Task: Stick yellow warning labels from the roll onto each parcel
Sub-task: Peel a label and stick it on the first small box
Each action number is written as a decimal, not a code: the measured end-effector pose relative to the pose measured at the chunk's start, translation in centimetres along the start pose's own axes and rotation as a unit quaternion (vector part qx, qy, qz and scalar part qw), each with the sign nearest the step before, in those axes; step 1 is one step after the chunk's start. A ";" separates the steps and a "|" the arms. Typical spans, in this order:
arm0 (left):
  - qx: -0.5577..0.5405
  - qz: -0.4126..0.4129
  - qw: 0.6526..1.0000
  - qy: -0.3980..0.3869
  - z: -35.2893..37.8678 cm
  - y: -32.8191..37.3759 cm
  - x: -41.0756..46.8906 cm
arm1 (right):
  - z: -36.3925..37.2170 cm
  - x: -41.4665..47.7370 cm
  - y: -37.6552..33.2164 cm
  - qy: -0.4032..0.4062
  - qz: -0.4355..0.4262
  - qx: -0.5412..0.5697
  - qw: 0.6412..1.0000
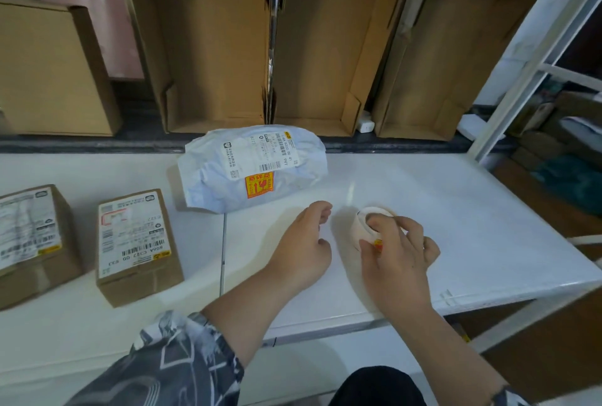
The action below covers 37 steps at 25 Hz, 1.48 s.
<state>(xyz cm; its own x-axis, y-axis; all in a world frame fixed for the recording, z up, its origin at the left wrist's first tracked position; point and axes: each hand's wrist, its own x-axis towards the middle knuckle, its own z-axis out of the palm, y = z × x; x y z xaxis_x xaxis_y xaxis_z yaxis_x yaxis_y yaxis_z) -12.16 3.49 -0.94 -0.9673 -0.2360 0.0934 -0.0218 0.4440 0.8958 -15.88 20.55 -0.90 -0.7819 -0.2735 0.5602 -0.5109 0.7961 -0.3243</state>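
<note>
Fingers first: on my left hand (301,244) they curl loosely inward over the white table (456,216), apart from one another and closed on nothing, while the fingers of my right hand (395,251) are spread over the label roll (363,226), thumb and fingertips pressed against its side and top. Sweeping from the left edge, I see a brown cardboard parcel (29,239) partly cut off by the frame, its white shipping label facing up. Just beside it sits a second cardboard parcel (138,246), also topped with a white shipping label and a small yellow strip near its lower corner. Further in and toward the back of the table lies a white poly-bag parcel (254,167), crumpled, already carrying a yellow warning label (259,185) with red print just below its shipping label. My left hand hovers in front of that bag, not touching it. Right of it, the roll rests on the table under my right hand, with a bit of yellow and red showing at its lower edge near my thumb. Behind the table stand several open cardboard boxes (221,47) leaning upright against the wall, and a white metal rack (534,73) rises at the far right.
</note>
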 end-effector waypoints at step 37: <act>-0.009 0.074 0.997 0.001 -1.6 -0.3 -3.1 | -1.3 -1.5 2.6 -0.086 -0.041 0.135 0.986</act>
<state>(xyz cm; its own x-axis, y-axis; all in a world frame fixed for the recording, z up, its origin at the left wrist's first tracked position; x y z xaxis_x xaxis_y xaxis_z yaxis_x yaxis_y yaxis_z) -8.72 2.75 -0.82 -0.9590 -0.1703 0.2264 0.1264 0.4578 0.8800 -15.56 23.70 -1.62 -0.7709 -0.4372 0.4632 -0.6336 0.6004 -0.4879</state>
